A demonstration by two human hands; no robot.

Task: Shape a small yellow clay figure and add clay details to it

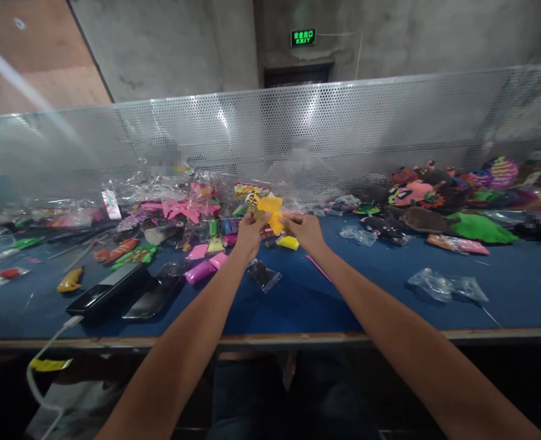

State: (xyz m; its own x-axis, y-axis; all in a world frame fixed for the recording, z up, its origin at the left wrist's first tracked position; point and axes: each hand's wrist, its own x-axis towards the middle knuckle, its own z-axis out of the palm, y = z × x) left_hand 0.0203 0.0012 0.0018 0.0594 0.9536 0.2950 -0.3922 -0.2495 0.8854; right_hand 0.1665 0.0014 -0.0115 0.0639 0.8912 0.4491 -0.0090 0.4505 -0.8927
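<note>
Both of my hands meet above the middle of the blue table, closed on a yellow clay figure (269, 208) with pointed edges and a black-and-white patch at its upper left. My left hand (249, 235) grips its left side. The fingers of my right hand (305, 231) pinch its lower right edge. Just below my hands lie a small yellow packet (288, 243) and a clear bag with dark contents (264, 276). Pink and purple clay packets (200, 272) rest left of my left wrist. A thin pink stick (319, 267) lies beside my right forearm.
A black power bank (108, 290) with a white cable and a dark phone (156, 293) lie at the front left. Pink star-shaped pieces (185, 208) sit behind them. Finished clay figures (417, 195) crowd the back right, near a crumpled clear bag (447, 285). A perforated metal screen (234, 131) borders the back.
</note>
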